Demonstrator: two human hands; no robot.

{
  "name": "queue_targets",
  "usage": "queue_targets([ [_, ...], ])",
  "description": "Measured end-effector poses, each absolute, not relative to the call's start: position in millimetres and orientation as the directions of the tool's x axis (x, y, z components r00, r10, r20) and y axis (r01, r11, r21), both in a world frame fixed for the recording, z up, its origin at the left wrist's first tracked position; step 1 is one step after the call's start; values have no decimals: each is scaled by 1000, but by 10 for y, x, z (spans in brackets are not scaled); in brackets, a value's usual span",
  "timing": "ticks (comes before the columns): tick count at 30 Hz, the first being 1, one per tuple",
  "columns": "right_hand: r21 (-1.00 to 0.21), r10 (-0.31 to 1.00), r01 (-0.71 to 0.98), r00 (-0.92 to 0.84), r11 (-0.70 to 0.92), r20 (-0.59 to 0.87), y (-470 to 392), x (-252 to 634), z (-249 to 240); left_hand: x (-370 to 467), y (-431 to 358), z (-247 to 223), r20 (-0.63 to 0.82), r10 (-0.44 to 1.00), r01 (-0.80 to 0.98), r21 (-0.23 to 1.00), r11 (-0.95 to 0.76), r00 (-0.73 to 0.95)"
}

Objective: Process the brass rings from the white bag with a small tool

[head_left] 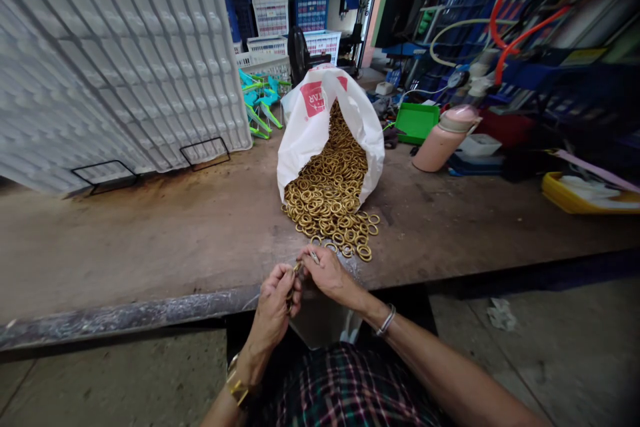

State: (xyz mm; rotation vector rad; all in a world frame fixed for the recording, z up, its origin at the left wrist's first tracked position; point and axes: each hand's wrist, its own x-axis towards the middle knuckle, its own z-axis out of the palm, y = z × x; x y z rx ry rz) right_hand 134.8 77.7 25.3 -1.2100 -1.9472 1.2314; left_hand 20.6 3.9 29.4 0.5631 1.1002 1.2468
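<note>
In the head view, my left hand (pixel 278 295) is closed at the table's front edge, pinching brass-coloured rings (pixel 297 268) between thumb and fingers. How many rings it holds is partly hidden. My right hand (pixel 329 275) meets it from the right, its fingers closed by the same rings. A small silvery piece (pixel 314 257) shows in its fingers, too small to name. Just beyond both hands, many loose brass-coloured rings (pixel 325 203) spill from a white plastic bag (pixel 305 137) lying on its side with its mouth towards me.
The brown table (pixel 175 240) has a plastic-wrapped front edge. Stacked white moulded trays (pixel 125 60) stand at left near wire stands (pixel 205 152). Teal-green clips (pixel 263 103) lie behind. Right of the bag are a green tray (pixel 417 122), pink bottle (pixel 443 143) and yellow tray (pixel 575 199).
</note>
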Motion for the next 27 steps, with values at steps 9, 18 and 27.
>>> queue_targets([
  [9, -533, 774, 630, -628, 565, 79, 666, 1426, 168, 204, 38, 272, -307, 944, -378, 893, 244, -118],
  [18, -448, 759, 674, -651, 587, 16, 649, 1412, 257, 200, 24, 229, -309, 941, -301, 918, 259, -134],
  [27, -384, 770, 735, -632, 560, -87, 626, 1383, 265, 215, 10, 269, -303, 941, -222, 938, 266, -152],
])
